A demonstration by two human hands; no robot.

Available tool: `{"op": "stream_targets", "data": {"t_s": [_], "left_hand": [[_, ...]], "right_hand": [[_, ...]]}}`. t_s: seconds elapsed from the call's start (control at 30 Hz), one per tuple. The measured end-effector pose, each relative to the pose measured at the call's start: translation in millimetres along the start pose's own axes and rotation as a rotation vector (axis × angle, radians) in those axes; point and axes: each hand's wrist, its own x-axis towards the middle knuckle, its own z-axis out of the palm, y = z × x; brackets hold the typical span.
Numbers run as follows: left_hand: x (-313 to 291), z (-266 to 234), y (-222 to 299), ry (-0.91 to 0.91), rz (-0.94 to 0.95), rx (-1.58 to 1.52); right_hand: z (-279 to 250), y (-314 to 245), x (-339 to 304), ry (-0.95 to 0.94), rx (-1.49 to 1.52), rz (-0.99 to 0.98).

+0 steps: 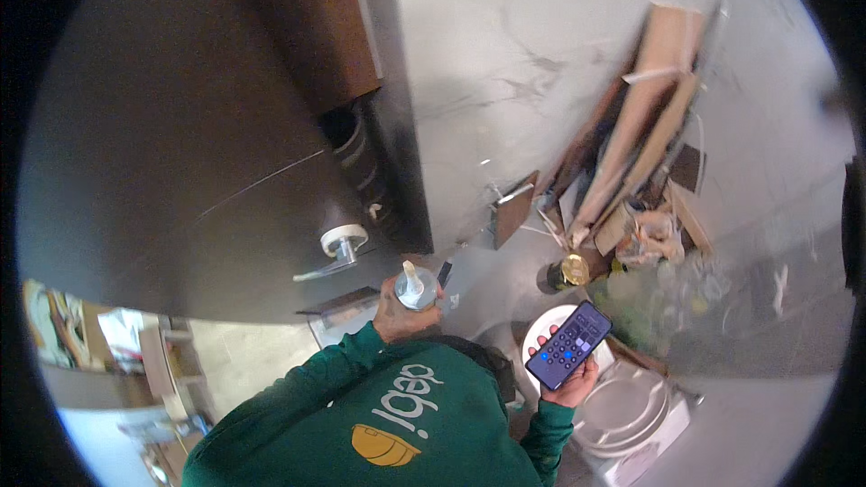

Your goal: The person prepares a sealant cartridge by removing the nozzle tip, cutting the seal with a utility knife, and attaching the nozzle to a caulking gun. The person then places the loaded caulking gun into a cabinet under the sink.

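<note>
Left hand (403,319): fingers curled round a clear, roundish bottle (418,290), closed grip. Whitish, tapered nozzle (409,271) sticks out of the top. Bottle sits in front of my chest, just above the green sweatshirt (433,419). Small dark strip (446,272) right beside it; can't tell what it is or whether I'm touching it.

Right hand (577,385): gripping a phone (569,345). Palm side under the lower right part, fingertips hooked over the left edge. Phone is tilted, lit screen facing me, dark background, rows of round buttons, a few blue. Hands are apart, bottle left, phone right.

Around the phone: white round thing (543,320) partly hidden behind it, can't say if bucket or lid. Dark can with gold top (570,271) just beyond. Pale rounded tray (622,406) lower right, near my right wrist, on a white box (667,444). Crumpled greenish plastic (642,302) farther right of the can.

Farther out: long wood strips (645,117) leaning in a bundle, upper right, against a pale grey-veined surface (483,63). Small brown board (514,218) between the bundle and the bottle.

Left side: dark door (180,180), metal lever handle (341,257) with a white ring at its base, near my left hand. Beige tile floor (244,370) below it.
</note>
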Motion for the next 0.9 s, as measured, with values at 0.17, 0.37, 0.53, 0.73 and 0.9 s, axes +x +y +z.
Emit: {"op": "stream_targets", "data": {"t_s": [0.17, 0.37, 0.53, 0.73, 0.9], "left_hand": [[-50.3, 22.8, 18.6, 0.317, -0.008, 0.01], [-35.4, 62.6, -1.4, 0.913, 0.213, -0.321], [-32.2, 95.7, -5.4, 1.361, 0.108, 0.198], [-45.7, 132.6, 7.1, 1.616, 0.076, 0.162], [-67.6, 140.8, -0.4, 1.747, 0.04, 0.105]], "right_hand": [[24.3, -23.1, 56.9, -0.25, -0.163, 0.225], [72.9, -25.8, 180.3, -0.589, -0.441, 0.752], [127.7, -14.9, 242.2, -0.969, -0.741, 1.053], [200.9, 16.0, 232.4, -1.398, -0.846, 1.121], [228.5, 50.6, 200.1, -1.634, -0.872, 1.21]]}}
